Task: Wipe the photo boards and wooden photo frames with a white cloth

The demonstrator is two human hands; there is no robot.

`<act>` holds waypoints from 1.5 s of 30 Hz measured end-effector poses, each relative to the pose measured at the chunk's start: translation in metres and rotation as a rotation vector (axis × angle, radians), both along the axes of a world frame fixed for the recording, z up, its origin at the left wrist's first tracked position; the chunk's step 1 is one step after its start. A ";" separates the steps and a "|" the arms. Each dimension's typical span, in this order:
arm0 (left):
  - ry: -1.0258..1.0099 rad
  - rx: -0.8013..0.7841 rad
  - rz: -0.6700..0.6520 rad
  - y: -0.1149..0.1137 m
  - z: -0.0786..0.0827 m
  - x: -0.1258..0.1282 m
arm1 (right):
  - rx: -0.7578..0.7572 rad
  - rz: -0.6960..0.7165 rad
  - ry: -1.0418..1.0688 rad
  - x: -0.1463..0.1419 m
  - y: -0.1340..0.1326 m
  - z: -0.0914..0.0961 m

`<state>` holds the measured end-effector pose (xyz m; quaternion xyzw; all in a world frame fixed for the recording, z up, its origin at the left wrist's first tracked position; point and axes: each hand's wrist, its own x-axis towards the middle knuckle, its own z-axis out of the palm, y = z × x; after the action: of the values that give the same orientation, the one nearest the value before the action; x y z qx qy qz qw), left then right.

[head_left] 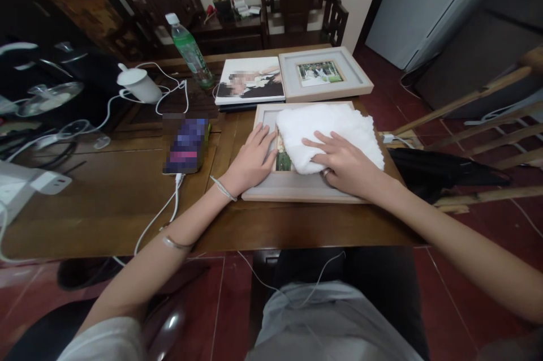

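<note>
A light wooden picture frame point(305, 187) lies flat near the table's front edge, a strip of its green photo point(283, 160) showing between my hands. Flat on the frame's left side rests my left hand point(253, 158), open, fingers stretched out and thumb apart. My right hand point(339, 158) presses a white fluffy cloth point(335, 123) down on the frame, some fingers spread over it and others bent into its folds. The cloth hides most of the photo and the frame's right part.
Behind lie a second framed photo point(356, 73) and a white photo panel point(254, 69). Leftward are a phone point(186, 146) on a charging cable, a green-labelled bottle point(190, 52), a white lidded cup point(142, 85) and a power strip point(51, 181). A wooden chair point(479, 140) stands right.
</note>
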<state>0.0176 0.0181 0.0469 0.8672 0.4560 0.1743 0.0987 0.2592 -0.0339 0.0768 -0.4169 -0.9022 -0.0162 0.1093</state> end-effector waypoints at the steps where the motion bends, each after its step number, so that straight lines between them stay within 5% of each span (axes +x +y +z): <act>1: 0.002 -0.003 0.001 0.000 0.000 0.000 | 0.003 0.004 0.004 0.000 -0.001 0.000; 14: 0.018 -0.003 -0.005 0.001 0.001 -0.001 | 0.035 -0.064 -0.047 0.002 0.046 0.000; 20: -0.001 0.033 -0.014 0.002 -0.002 -0.001 | -0.014 -0.070 -0.002 -0.011 0.003 -0.005; 25: 0.021 0.022 -0.024 0.003 -0.003 -0.001 | -0.196 0.008 0.026 -0.022 -0.050 0.018; 28: 0.018 0.007 -0.024 0.003 -0.002 -0.002 | -0.255 0.042 0.027 -0.024 -0.060 0.028; 32: 0.004 0.020 -0.032 0.003 -0.003 -0.002 | -0.213 0.030 0.028 -0.015 -0.036 0.021; 40: -0.009 0.023 -0.009 0.001 -0.001 0.000 | 0.070 -0.142 -0.124 0.018 0.056 0.003; 45: -0.004 0.004 0.002 0.001 0.000 0.000 | 0.116 -0.189 -0.168 0.018 0.061 0.001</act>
<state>0.0173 0.0193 0.0468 0.8666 0.4562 0.1770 0.0978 0.2769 0.0273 0.0776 -0.4904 -0.8624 -0.1134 0.0551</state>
